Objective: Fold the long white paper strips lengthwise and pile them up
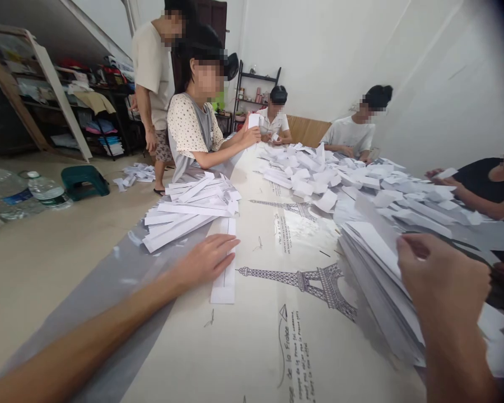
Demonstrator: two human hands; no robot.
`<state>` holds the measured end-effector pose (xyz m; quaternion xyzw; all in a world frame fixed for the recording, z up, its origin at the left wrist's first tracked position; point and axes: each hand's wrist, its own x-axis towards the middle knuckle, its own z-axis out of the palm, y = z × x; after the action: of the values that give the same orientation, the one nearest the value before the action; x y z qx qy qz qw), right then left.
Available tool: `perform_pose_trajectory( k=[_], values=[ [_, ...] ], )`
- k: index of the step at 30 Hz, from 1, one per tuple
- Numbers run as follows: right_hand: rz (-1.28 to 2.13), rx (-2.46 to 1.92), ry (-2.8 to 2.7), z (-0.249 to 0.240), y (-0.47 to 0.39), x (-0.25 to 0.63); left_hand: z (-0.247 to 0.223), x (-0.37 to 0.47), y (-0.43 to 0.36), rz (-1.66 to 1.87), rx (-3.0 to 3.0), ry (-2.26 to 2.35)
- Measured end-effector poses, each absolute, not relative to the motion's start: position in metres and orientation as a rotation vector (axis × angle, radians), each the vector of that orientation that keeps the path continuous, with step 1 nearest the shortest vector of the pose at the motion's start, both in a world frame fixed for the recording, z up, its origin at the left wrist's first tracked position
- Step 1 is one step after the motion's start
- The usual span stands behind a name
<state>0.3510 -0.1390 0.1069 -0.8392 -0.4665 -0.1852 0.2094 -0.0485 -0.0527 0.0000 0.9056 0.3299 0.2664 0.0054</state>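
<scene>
My left hand [210,258] lies with its fingers stretched out over a folded white paper strip [223,294], pressing it against the patterned tablecloth [260,330]. Just beyond it is a loose pile of long paper strips [189,210]. On the other side, my right hand [443,285] is closed in a pinch on the edge of a slightly blurred white paper sheet [372,221]. Beneath that sheet, a thick stack of white paper [380,296] slants along the table. My right fingertips are partly hidden by the hand itself.
A large heap of folded paper pieces [319,173] covers the table's far right. A seated person [197,129] holds a paper piece at the left edge; other people sit around the far side and right. On the floor stand a green stool [84,182] and water bottles [48,190].
</scene>
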Motion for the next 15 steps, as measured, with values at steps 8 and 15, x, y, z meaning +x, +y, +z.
perform_pose_trajectory(
  k=[8, 15],
  values=[
    [-0.114, -1.359, -1.998, 0.066, -0.156, 0.261, 0.022, -0.038, -0.072, 0.918, 2.143, 0.84],
    [0.625, -1.167, -2.153, 0.053, -0.149, 0.248, 0.032, -0.033, -0.074, 1.049, 1.63, 0.784]
  ],
)
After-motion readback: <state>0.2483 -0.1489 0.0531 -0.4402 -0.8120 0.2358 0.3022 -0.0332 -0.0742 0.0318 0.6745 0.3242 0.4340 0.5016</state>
